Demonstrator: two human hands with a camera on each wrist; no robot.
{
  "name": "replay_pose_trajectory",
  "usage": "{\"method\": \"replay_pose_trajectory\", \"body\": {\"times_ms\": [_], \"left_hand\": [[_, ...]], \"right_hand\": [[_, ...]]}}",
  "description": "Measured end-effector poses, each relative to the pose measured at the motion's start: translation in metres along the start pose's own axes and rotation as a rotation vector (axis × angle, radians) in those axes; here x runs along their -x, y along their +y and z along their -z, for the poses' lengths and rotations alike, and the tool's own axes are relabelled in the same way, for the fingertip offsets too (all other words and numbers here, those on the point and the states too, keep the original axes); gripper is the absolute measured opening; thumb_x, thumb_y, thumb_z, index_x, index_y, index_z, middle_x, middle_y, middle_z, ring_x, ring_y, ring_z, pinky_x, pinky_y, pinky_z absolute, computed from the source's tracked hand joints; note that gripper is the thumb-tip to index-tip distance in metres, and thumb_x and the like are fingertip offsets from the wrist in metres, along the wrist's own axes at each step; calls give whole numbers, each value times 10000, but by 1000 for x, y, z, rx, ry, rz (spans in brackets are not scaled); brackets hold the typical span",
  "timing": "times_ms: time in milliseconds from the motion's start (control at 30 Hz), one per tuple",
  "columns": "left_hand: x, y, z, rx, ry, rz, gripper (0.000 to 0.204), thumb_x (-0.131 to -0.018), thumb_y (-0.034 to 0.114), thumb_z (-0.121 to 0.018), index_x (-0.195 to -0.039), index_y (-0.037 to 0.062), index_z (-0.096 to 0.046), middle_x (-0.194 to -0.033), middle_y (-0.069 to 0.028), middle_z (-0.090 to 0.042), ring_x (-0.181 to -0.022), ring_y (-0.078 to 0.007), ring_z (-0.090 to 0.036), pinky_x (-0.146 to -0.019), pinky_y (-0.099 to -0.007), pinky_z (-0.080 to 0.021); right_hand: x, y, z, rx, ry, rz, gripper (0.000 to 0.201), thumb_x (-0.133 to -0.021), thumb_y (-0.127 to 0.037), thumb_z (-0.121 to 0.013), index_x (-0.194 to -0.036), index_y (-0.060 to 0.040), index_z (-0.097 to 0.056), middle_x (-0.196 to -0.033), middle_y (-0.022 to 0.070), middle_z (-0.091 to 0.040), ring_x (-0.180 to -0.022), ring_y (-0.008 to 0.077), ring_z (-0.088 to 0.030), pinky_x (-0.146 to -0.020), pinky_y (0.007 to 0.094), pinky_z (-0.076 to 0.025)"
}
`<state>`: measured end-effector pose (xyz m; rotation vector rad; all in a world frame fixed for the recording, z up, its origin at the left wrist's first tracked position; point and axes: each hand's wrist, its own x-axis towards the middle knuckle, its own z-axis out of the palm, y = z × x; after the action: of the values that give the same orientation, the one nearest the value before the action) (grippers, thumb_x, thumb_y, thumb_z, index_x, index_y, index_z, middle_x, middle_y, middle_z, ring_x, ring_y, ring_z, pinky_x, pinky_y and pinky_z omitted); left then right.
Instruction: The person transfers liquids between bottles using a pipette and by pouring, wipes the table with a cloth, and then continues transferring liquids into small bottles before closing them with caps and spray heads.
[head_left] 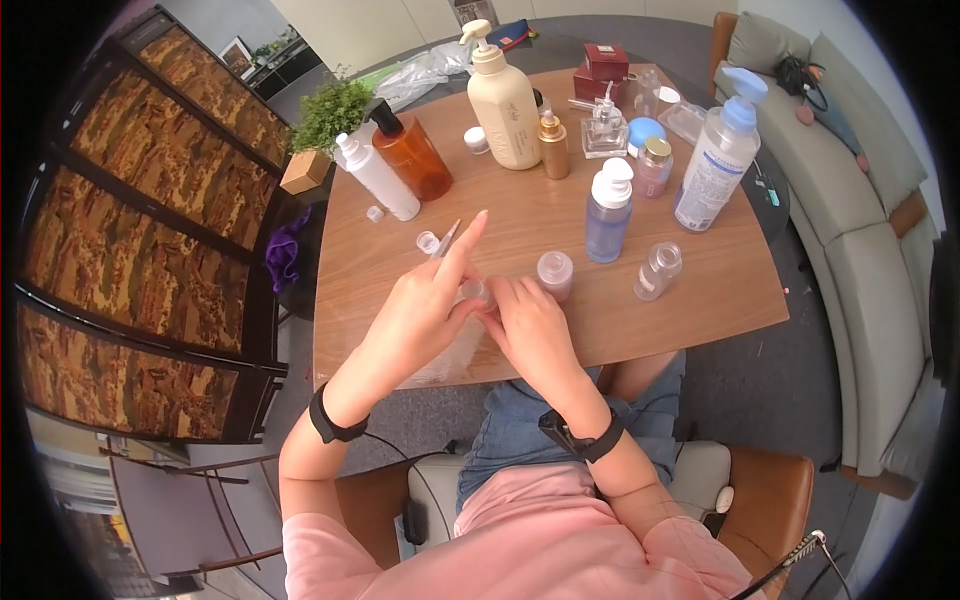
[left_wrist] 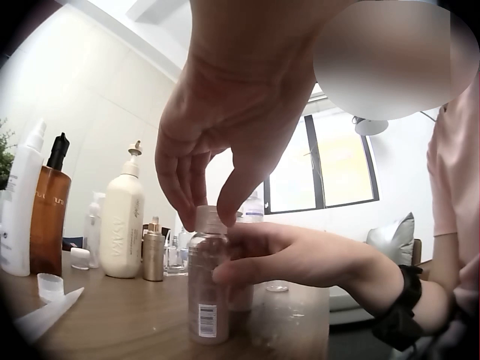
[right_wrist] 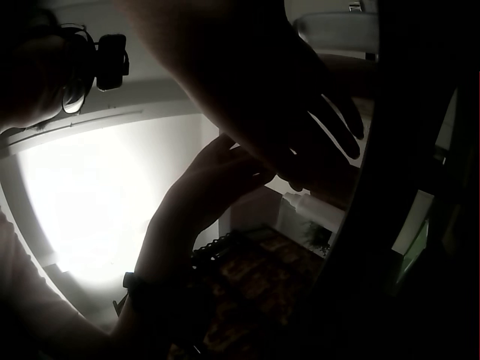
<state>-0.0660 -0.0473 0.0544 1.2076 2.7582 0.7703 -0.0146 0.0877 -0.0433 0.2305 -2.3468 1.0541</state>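
Observation:
A small clear bottle (left_wrist: 206, 262) with a barcode label stands upright on the wooden table (head_left: 700, 310) close to its front edge. My left hand (head_left: 415, 310) reaches down from above, thumb and fingers pinching the clear cap (left_wrist: 212, 219) at the bottle's top. Around the bottle's side, the fingers and thumb of my right hand (head_left: 540, 330) grip its body. Just to the right sits another small bottle (head_left: 555, 275) of pale pink look. Beyond my left hand lie a small translucent cap (head_left: 428, 242) and a slender pointed whitish piece (head_left: 447, 238). The right wrist view is very dark.
At right are a blue pump bottle (head_left: 608, 215), a clear small bottle (head_left: 658, 272) and a large pump bottle (head_left: 715, 165). Farther back stand a cream pump bottle (head_left: 508, 110), an amber bottle (head_left: 415, 155), a white bottle (head_left: 380, 180) and a perfume bottle (head_left: 605, 135).

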Motion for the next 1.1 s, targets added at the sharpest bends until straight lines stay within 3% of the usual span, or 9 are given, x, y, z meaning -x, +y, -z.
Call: {"method": "replay_pose_trajectory", "body": {"times_ms": [167,333,433,533,767,1100], "left_hand": [[-5,-6,9,18,-79,-70,874,-735,-57,-701,-1492,134,-308,-963,-132,-679,-898,-313,-654,-797,-394,-515],[-11,-13,14,25,-190,-204,689,-748,-13,-705,-1385,128,-486,-984,-122,-675,-932,-315,-646,-809,-394,-509],[-8,-6,15,-6,-144,-150,638,-762,39,-719,-1361,119,-514,-987,-133,-671,-932,-302,-651,-805,-378,-517],[-6,-3,7,-44,-51,-77,643,-766,72,-733,-1367,119,-509,-974,-138,-674,-906,-288,-661,-787,-364,-528],[-8,-2,4,-91,-37,-119,635,-774,72,-728,-1369,119,-508,-905,-127,-695,-864,-309,-667,-765,-381,-536],[-15,-12,13,1,-156,-164,655,-743,20,-728,-1356,136,-528,-963,-98,-711,-906,-319,-662,-802,-393,-530]], "right_hand": [[0,1,0,0,-23,5,261,-750,-90,-719,-940,-43,-546,-856,101,-600,-869,278,-587,-739,390,-489],[1,2,0,12,-22,8,248,-760,-106,-712,-935,-44,-547,-852,103,-601,-869,276,-588,-731,387,-488],[2,1,-1,32,7,-4,233,-770,-116,-707,-924,-47,-547,-838,102,-603,-854,276,-590,-727,386,-489],[2,1,-2,22,14,-10,223,-776,-119,-705,-918,-49,-548,-826,97,-605,-836,276,-593,-720,389,-490],[2,1,-5,44,3,-21,238,-776,-125,-708,-944,-42,-560,-834,98,-609,-841,283,-596,-718,401,-490],[1,1,-7,102,6,-12,257,-751,-149,-730,-919,-49,-563,-820,88,-604,-817,264,-601,-695,384,-490]]}}
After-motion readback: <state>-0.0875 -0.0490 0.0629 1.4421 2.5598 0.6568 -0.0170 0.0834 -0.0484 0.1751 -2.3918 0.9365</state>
